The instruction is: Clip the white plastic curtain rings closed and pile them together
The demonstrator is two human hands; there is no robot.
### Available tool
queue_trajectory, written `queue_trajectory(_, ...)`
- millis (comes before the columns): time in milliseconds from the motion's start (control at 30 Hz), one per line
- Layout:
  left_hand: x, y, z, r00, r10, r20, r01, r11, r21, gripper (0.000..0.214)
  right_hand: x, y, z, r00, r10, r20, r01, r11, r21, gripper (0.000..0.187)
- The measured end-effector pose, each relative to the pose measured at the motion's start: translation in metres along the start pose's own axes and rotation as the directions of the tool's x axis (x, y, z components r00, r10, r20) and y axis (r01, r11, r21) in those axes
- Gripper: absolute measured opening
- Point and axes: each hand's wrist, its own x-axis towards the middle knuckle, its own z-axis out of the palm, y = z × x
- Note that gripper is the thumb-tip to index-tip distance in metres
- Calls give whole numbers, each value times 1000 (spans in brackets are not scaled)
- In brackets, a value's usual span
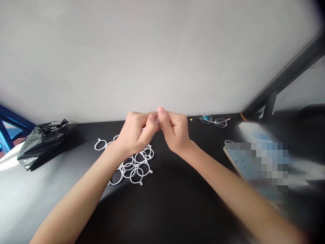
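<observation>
My left hand (138, 131) and my right hand (175, 130) are both closed and meet in the middle of the view, above the table's far part. Their thumbs lie on top, and the fingertips press together. A sliver of something pale shows between the fingers, mostly hidden, so its kind cannot be made out. Several white plastic rings with small tabs (136, 165) lie overlapping on the black table (175, 200), below and beside my left hand. My left forearm and hand cover part of that pile.
A black plastic bag (43, 142) sits at the left, near the wall (162, 61). Thin-framed glasses (213, 121) and a tiny yellow bit (191, 119) lie beyond my right hand. At the right are a phone (238, 162), partly pixelated, and a white object with an orange cord (250, 130).
</observation>
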Motion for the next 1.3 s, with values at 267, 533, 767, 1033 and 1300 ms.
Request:
queue_trajectory(267, 2, 5, -3, 995, -99, 6, 99, 995, 28, 29, 1, -2, -1, 996, -84, -36, 80, 992, -96, 39)
queue_trajectory(533, 1, 1, 2, 998, -40, -40, 42, 998, 53, 31, -1, -2, 2, 993, -104, -64, 95, 988, -125, 41)
queue_trajectory(767, 0, -1, 3, 998, 34, -61, -30, 998, 56, 32, -4, 1, 3, 983, -166, -74, 154, 978, -143, 38)
queue_trajectory(1033, 0, -4, 4, 1000, 9, -8, -9, 999, 44, 33, -7, 9, 5, 983, -156, -92, 141, 979, -151, 39)
queue_trajectory(1300, 1, -2, 4, 999, -31, 10, 30, 997, 68, 37, -8, 13, 5, 983, -155, -95, 137, 975, -178, 40)
